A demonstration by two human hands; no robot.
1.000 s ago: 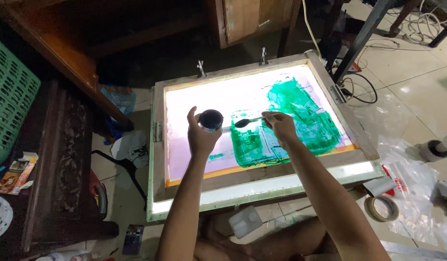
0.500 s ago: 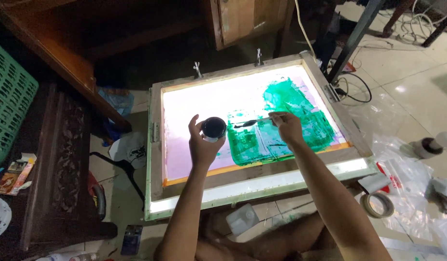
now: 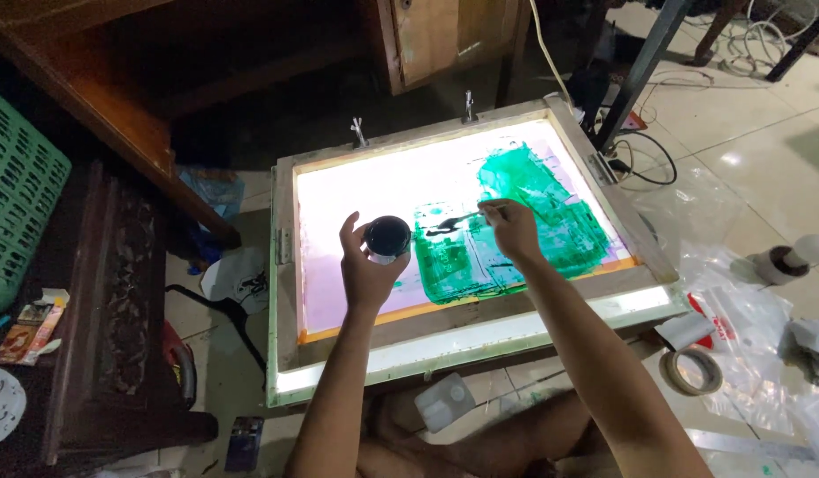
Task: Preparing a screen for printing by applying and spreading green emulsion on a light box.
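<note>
Head view: your left hand (image 3: 367, 270) grips a small dark cup (image 3: 388, 236) above the lit screen frame (image 3: 285, 292). Your right hand (image 3: 514, 228) pinches a brush (image 3: 454, 223), its long axis pointing left over green emulsion (image 3: 533, 212). Tape roll (image 3: 691, 372) lies on the floor at right.

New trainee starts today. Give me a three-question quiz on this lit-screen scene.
1. True or false: the left hand holds a small dark cup.
2. What colour is the coating spread over the screen?
3. The right hand holds: A) a thin tool B) a roll of tape C) nothing.

Key: 1 true. 2 green. 3 A; the tape lies on the floor.
</note>
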